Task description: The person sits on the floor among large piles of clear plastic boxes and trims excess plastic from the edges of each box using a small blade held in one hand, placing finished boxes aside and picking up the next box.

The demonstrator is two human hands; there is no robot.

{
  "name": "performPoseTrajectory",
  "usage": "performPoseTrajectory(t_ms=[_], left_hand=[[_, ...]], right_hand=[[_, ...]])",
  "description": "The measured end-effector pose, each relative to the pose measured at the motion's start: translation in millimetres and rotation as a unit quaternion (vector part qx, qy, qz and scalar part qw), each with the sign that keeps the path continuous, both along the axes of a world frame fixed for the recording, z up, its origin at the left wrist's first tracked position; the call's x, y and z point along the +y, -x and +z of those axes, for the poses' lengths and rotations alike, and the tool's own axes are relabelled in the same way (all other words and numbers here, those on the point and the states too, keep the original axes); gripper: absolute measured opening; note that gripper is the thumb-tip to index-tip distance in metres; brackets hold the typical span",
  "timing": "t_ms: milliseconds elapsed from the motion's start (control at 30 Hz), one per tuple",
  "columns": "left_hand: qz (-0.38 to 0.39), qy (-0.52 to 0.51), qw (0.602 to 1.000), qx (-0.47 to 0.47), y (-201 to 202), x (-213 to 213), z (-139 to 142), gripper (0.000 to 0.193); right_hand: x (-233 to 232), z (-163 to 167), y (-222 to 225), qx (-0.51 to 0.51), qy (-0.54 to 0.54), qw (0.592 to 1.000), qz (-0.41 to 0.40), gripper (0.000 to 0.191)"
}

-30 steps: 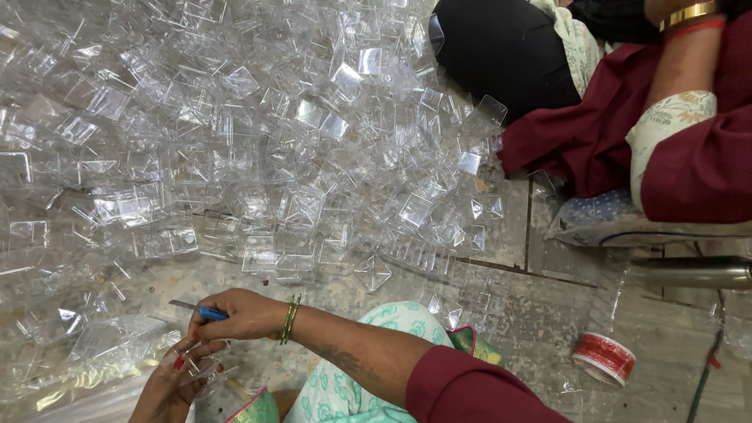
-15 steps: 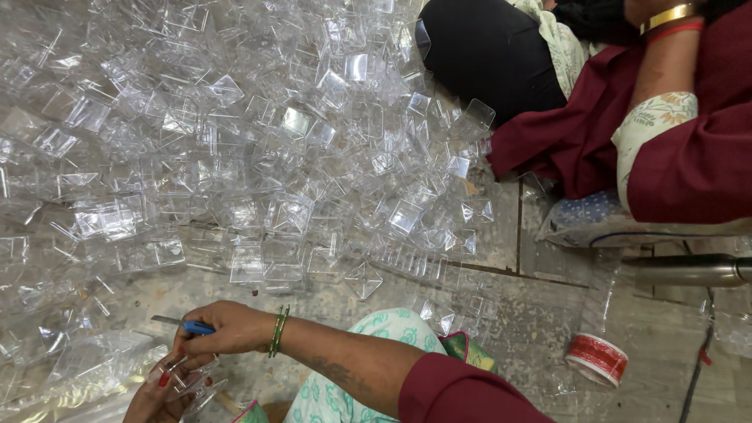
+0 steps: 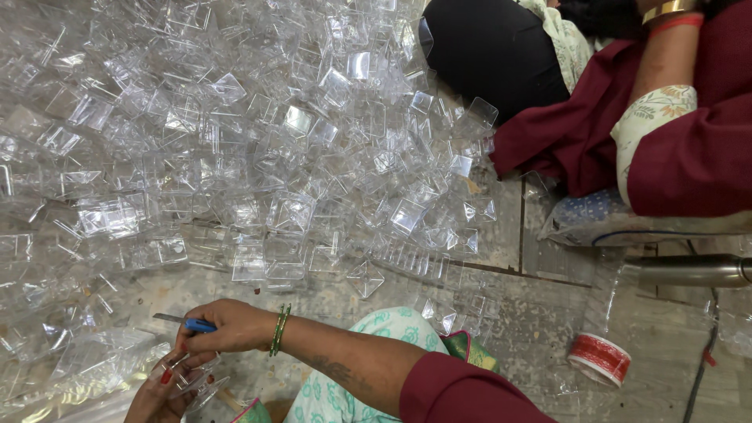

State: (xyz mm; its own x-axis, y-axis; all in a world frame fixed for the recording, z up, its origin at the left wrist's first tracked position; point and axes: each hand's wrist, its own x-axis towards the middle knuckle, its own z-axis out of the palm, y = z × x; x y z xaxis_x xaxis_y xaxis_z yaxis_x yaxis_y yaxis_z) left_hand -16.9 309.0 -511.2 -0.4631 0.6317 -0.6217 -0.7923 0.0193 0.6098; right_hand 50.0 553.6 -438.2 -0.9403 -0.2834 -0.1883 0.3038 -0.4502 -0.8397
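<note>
My right hand (image 3: 227,325) grips a small blue-handled knife (image 3: 188,323) with its blade pointing left. Green bangles ring that wrist. Just below it, my left hand (image 3: 160,392) holds a clear plastic piece (image 3: 192,380) at the bottom edge of the view; the fingers have red nails. The knife sits right above that piece. A large heap of clear plastic boxes (image 3: 235,157) covers the floor beyond my hands.
A red-and-white tape roll (image 3: 599,359) lies on the floor at right. Another person in a maroon garment (image 3: 681,149) sits at top right on a patterned cushion (image 3: 595,219). A metal tube (image 3: 689,270) lies below them. My knee in green-printed cloth (image 3: 376,329) is at bottom centre.
The view has drifted slightly. My right hand with the knife has shifted a little toward the plastic piece in my left hand.
</note>
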Motion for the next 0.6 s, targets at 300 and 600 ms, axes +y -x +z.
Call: performPoseTrajectory(t_ms=[300, 600], left_hand=[[0.002, 0.038, 0.999, 0.007, 0, -2, -3, 0.077], [-0.016, 0.013, 1.0, 0.023, -2, -8, -2, 0.078]], right_hand=[[1, 2, -2, 0.017, -0.047, 0.999, -0.006, 0.015], [3, 12, -4, 0.001, -0.014, 1.0, -0.005, 0.016]])
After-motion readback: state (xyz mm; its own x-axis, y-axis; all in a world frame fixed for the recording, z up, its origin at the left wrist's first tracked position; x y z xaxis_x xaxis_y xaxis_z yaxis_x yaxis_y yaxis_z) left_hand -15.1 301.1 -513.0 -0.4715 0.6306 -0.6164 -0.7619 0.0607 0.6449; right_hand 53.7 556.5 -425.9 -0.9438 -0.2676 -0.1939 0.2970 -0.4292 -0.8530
